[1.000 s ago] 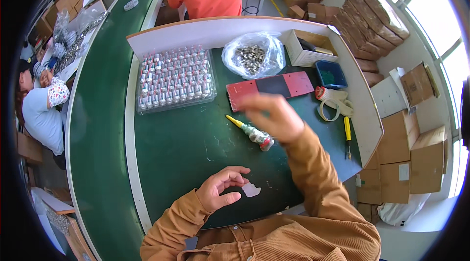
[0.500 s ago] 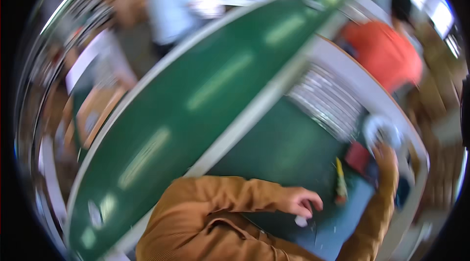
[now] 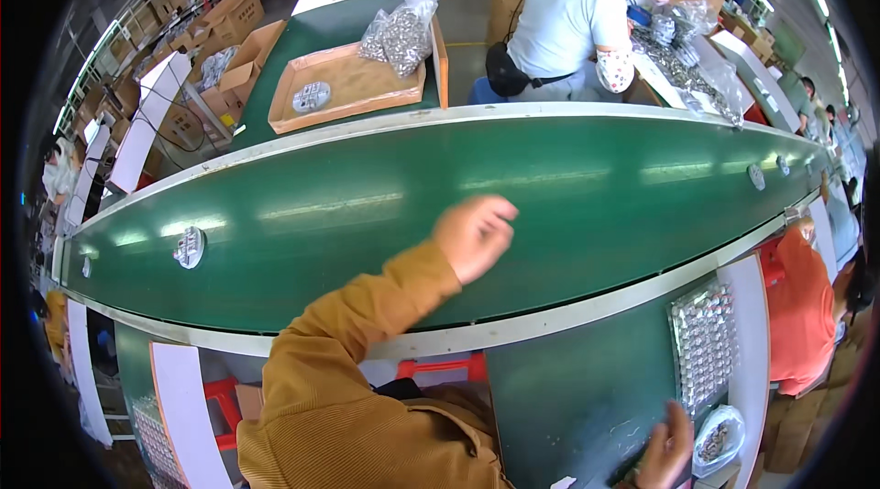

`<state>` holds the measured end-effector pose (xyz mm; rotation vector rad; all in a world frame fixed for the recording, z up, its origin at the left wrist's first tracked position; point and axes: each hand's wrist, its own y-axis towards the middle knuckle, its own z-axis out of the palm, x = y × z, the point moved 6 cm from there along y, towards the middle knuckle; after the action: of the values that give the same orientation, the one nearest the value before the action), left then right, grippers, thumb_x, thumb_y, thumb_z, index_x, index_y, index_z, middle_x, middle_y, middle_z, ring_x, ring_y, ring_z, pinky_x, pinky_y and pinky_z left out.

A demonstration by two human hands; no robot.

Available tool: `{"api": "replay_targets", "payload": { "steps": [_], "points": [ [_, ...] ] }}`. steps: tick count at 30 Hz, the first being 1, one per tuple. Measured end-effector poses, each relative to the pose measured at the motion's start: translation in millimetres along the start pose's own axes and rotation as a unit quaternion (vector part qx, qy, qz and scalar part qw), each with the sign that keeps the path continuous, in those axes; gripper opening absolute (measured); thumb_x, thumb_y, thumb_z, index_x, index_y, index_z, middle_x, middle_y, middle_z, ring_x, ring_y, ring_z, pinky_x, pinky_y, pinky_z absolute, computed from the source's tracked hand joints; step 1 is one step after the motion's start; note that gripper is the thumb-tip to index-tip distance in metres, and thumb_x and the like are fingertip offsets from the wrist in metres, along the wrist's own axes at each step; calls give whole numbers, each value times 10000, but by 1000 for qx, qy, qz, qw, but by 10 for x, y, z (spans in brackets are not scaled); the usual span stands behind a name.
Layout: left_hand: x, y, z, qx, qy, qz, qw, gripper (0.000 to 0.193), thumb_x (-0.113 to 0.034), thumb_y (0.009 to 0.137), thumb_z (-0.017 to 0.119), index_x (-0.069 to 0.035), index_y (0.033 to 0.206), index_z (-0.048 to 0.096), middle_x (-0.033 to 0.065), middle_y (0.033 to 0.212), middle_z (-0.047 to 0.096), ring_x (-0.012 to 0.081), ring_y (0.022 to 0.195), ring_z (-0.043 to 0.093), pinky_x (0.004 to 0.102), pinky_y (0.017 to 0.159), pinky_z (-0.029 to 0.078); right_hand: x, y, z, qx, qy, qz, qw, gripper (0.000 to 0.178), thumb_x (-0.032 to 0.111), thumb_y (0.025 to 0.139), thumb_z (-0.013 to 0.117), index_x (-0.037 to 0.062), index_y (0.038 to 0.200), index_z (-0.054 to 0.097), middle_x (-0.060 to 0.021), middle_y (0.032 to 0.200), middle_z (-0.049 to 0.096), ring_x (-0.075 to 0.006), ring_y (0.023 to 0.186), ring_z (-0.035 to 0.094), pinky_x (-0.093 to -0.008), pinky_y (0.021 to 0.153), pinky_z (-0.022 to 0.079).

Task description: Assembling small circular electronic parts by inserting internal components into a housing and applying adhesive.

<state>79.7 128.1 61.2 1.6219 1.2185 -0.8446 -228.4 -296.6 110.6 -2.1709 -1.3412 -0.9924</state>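
Note:
My left hand [image 3: 475,237] hangs over the green conveyor belt [image 3: 541,278], its fingers curled in. What they hold, if anything, is hidden. My right hand [image 3: 667,450] is low at the right above the green work table [image 3: 577,388], fingers apart and nothing visible in them. Close by it lies a round plastic bag [image 3: 718,441] of small metal parts. Beyond the bag is a clear tray [image 3: 704,347] filled with rows of small metal pieces. A small white piece [image 3: 563,483] shows at the lower edge.
Round grey metal parts ride on the belt, one at left [image 3: 190,248] and another at right [image 3: 756,176]. Across it stand a cardboard tray [image 3: 353,86] with a bag of parts [image 3: 401,35] and a seated person [image 3: 568,31]. A person in orange [image 3: 799,306] sits to my right.
My view has swung left toward the belt. My left hand has moved from above the table to over the belt. My right hand has come away from the bag of parts.

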Motion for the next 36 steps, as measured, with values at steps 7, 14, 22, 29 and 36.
{"api": "replay_targets", "payload": {
  "steps": [7, 14, 22, 29, 36],
  "points": [
    [836, 664, -1149, -185, 16, 35, 982, 329, 42, 934, 653, -34, 1251, 696, 77, 1151, 746, 150, 882, 680, 274, 838, 561, 1566, 468, 2102, 128, -10, -324, 937, 538, 129, 937, 727, -16, 1442, 612, -244, 1532, 557, -446, 1388, 554, -485, 1172, 444],
    [1770, 1843, -2630, -341, 146, -21, 928, 343, -95, 933, 674, -79, 1269, 744, 74, 1043, 799, 219, 906, 731, 335, 884, 587, 1852, 636, 2828, 50, -93, -398, 911, 547, 200, 995, 650, 7, 1500, 567, -251, 1582, 502, -464, 1494, 444, -522, 1220, 377],
    [2138, 2649, -2878, -298, 247, -167, 907, 509, -213, 923, 704, -56, 1405, 671, 163, 1317, 744, 352, 1234, 692, 402, 1083, 534, 1698, 738, 2933, 118, -173, -334, 919, 617, 320, 998, 635, 16, 1527, 536, -266, 1598, 471, -500, 1518, 399, -558, 1222, 356],
    [2374, 3309, -2965, -361, 209, -62, 907, 553, -314, 939, 717, -30, 1409, 653, 200, 1361, 712, 383, 1260, 670, 413, 1107, 514, 1679, 764, 2987, 155, -183, -319, 917, 674, 389, 980, 653, 24, 1532, 526, -273, 1598, 464, -511, 1515, 395, -577, 1202, 367],
    [2499, 3780, -2971, -382, 176, -80, 904, 607, -371, 944, 741, 6, 1407, 638, 228, 1338, 715, 382, 1217, 685, 409, 1057, 533, 1632, 802, 3028, 181, -195, -301, 916, 744, 471, 953, 673, 30, 1534, 523, -273, 1609, 455, -512, 1518, 396, -584, 1192, 371]
  ]
}}
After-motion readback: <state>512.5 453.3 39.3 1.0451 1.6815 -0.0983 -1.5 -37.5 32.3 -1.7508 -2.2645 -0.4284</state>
